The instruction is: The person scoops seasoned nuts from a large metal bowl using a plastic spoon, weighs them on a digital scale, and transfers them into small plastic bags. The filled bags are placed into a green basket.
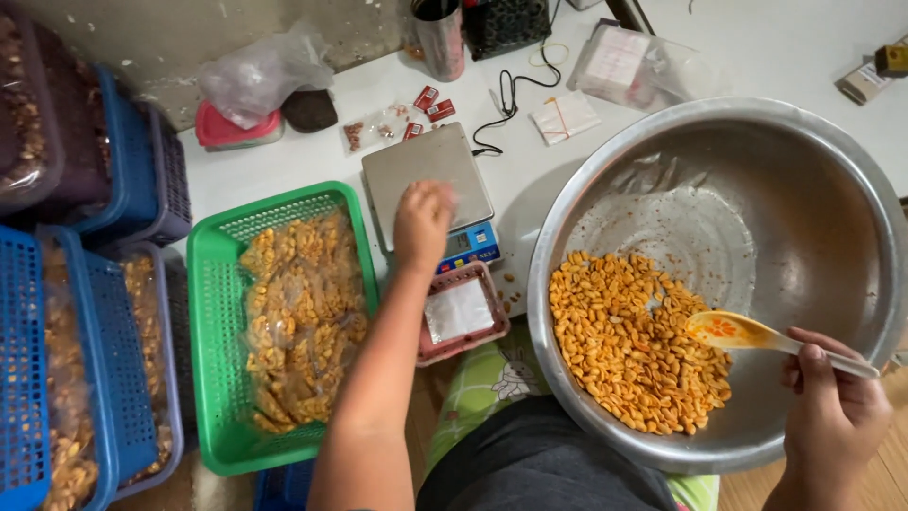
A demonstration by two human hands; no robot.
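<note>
Gripping the handle of a plastic spoon [747, 333] with the right hand [832, 416], fingers curled shut around it at the lower right. Resting the orange-flecked bowl of that spoon on a heap of orange coated nuts [634, 341]. Piling those nuts in the near left part of a big steel bowl [804, 189], leaving the far wall smeared with seasoning dust. Reaching the left hand [422, 222] forward over the grey platform of a kitchen scale [430, 175], fingers bunched loosely and blurred, so cannot tell whether pinching anything. Sitting just in front of the scale, a small pink tray [492, 322]. Lying left of the arm, a green basket [213, 312] full of clear bags of snacks. Stacking up at the far left, blue baskets [123, 378]. Spreading beneath it all, a white table [530, 180].
</note>
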